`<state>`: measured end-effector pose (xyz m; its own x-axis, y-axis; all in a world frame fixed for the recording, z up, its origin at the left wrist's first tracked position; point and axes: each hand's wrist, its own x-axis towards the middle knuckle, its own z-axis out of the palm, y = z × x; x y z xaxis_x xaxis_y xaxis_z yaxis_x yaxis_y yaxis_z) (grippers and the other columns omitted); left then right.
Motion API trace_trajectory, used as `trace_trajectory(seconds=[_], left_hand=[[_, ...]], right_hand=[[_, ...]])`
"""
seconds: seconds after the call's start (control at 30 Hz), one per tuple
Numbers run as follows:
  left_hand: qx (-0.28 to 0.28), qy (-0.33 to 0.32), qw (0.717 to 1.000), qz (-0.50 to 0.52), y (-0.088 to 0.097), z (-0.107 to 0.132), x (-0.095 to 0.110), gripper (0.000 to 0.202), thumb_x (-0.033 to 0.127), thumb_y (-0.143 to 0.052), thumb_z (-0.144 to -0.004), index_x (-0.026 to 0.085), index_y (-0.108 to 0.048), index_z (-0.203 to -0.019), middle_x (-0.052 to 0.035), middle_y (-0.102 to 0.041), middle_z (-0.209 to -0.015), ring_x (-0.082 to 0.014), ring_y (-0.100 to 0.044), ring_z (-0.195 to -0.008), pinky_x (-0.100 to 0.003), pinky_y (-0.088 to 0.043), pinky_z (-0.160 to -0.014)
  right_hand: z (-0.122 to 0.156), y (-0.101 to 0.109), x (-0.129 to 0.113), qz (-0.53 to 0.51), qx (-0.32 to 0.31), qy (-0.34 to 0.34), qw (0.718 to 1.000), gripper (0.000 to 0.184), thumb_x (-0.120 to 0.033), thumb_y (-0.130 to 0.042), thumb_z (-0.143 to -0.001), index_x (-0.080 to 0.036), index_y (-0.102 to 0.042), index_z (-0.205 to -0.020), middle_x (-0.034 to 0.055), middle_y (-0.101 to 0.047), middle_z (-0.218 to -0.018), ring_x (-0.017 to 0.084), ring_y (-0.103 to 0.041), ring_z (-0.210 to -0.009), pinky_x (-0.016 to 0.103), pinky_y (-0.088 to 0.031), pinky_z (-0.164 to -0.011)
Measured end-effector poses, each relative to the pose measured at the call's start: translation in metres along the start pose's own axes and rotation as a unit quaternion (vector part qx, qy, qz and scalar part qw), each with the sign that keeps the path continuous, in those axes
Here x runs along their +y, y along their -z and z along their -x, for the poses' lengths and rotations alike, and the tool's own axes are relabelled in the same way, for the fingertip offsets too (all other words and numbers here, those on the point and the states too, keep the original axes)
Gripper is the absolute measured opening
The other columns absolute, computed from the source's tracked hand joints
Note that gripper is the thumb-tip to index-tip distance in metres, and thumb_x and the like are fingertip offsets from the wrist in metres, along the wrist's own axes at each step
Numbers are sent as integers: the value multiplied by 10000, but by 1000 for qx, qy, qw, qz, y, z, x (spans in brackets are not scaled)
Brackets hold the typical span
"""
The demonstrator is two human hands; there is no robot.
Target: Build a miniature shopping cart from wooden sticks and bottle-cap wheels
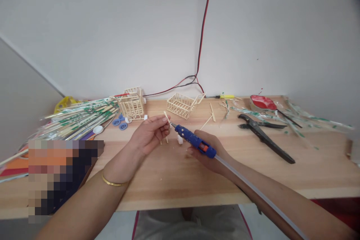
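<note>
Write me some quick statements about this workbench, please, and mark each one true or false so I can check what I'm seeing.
1. The right hand holds a blue glue gun. True.
2. The left hand pinches a thin wooden stick. True.
3. The gold bracelet is on the right wrist. False: the bracelet is on the left wrist.
4. The black pliers lie to the left of both hands. False: the pliers lie on the table to the right of both.
5. A red and black cord runs down the wall. True.
6. The blue round pieces lie beside the pliers. False: the pieces lie on the left, near a small stick frame.
</note>
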<state>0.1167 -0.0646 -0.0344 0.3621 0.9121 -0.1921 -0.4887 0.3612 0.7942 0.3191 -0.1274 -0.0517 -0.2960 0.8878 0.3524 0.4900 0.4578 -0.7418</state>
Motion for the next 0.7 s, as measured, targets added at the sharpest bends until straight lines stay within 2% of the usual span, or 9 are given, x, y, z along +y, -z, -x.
trace_trajectory(seconds=[0.43, 0.57, 0.7], left_hand=[[-5, -4, 1000, -2, -3, 2, 2, 177, 169, -788, -676, 90, -688, -799, -10, -587, -673, -62, -528, -603, -167, -467, -580], [-12, -13, 1000, 7, -2, 3, 5, 182, 174, -789, -676, 101, -677, -798, 16, -531, -652, -60, -492, -596, -162, -436, -539], [-20, -20, 999, 15, 0, 2, 8, 189, 176, -800, -666, 97, -676, -785, 26, -500, -634, -58, -475, -588, -167, -420, -529]], right_hand=[[0, -2, 2, 27, -8, -33, 999, 207, -354, -584, -805, -210, -483, -695, -27, -520, -648, 106, -451, -547, 227, -336, -527], [-4, -2, 8, 100, 9, -27, 995, 283, -414, -604, -775, -216, -448, -646, -15, -497, -632, 127, -464, -554, 237, -326, -530], [-7, 17, 14, 237, 29, -95, 967, 284, -463, -616, -785, -215, -485, -736, 14, -545, -708, 159, -509, -596, 252, -323, -531]])
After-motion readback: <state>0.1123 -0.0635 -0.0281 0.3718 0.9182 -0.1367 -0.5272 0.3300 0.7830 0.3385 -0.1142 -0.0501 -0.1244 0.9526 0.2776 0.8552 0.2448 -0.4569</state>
